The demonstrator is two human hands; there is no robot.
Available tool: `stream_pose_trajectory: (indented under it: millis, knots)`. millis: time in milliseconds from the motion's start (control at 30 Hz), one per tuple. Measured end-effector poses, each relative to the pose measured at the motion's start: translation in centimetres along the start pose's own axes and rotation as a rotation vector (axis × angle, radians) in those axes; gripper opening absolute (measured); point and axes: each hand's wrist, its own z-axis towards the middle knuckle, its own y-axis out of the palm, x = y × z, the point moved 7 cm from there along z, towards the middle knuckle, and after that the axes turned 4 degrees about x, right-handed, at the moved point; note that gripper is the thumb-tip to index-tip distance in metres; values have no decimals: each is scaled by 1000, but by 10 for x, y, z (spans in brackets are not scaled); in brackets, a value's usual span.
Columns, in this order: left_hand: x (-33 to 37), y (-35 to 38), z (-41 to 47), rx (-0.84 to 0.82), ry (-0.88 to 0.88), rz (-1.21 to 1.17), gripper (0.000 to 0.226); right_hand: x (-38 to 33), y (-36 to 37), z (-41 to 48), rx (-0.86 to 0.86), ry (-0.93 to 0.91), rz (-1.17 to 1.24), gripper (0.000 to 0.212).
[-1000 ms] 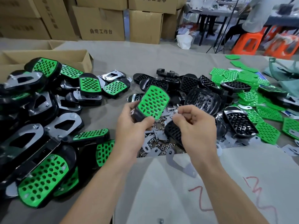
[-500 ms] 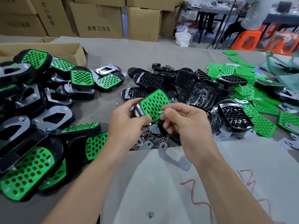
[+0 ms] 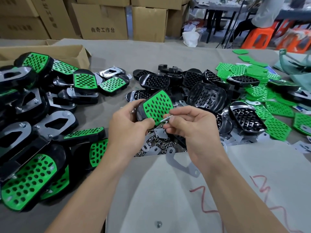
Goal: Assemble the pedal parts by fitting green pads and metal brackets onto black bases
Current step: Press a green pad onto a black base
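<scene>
My left hand (image 3: 129, 126) grips a black pedal base with a green perforated pad (image 3: 157, 106) fitted on it, held above the table's middle. My right hand (image 3: 193, 128) pinches a small metal screw (image 3: 166, 118) with its tip at the pad's lower right corner. Below my hands lie several loose nuts (image 3: 159, 145) and flat metal brackets (image 3: 180, 163). Bare black bases (image 3: 205, 96) are heaped behind, and loose green pads (image 3: 259, 91) lie to the right.
Finished pedals (image 3: 28, 180) with green pads and metal plates are piled at the left. An open cardboard box (image 3: 50, 52) stands at the back left. A white sheet (image 3: 202, 199) with red scribbles covers the near table. Stacked cartons and orange stools are beyond the table.
My right hand has brought the screw up against the lower right corner of the green pad. My left hand has tilted the pedal slightly and kept its grip.
</scene>
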Motion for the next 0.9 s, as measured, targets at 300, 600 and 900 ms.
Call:
stream_pose_trajectory:
  millis: [300, 600, 900]
  knots:
    - [0, -10, 2, 49, -49, 82, 51, 0, -4, 3, -1, -88, -115, 18]
    - [-1, -16, -1, 146, -85, -82, 23, 1, -6, 4, 0, -106, -209, 28]
    - [-1, -54, 8, 472, -47, -404, 18, -1, -1, 14, 137, -201, -457, 69]
